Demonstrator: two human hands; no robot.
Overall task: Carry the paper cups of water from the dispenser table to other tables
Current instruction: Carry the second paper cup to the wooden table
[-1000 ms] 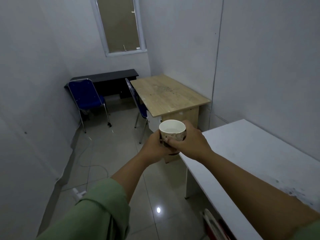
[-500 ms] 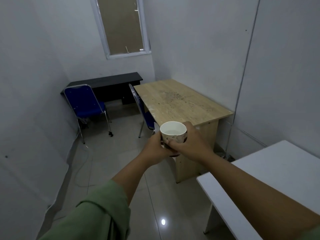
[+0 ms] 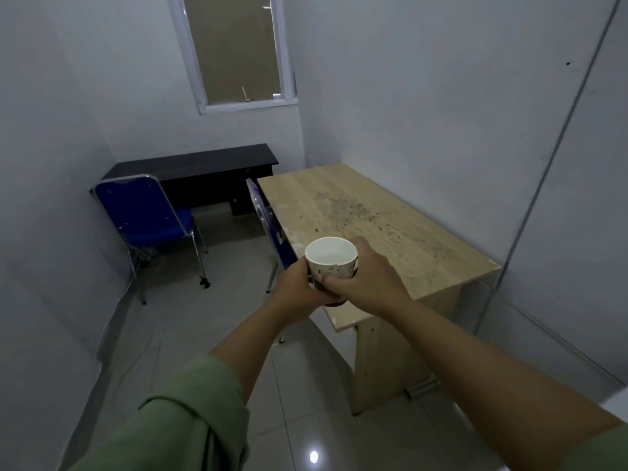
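I hold a white paper cup with a printed pattern, upright, water visible inside. My left hand wraps its left side and my right hand wraps its right side and front. The cup hovers over the near left corner of a light wooden table that stands against the right wall. The cup's base is hidden by my fingers.
A blue chair is pushed in at the wooden table's left edge. Another blue chair stands by a black desk under the window. A white table corner shows at far right. Tiled floor lies between.
I have walked forward with the cup held in both hands. The white table has slid almost out of view at right and the wooden table is now close, under the cup.
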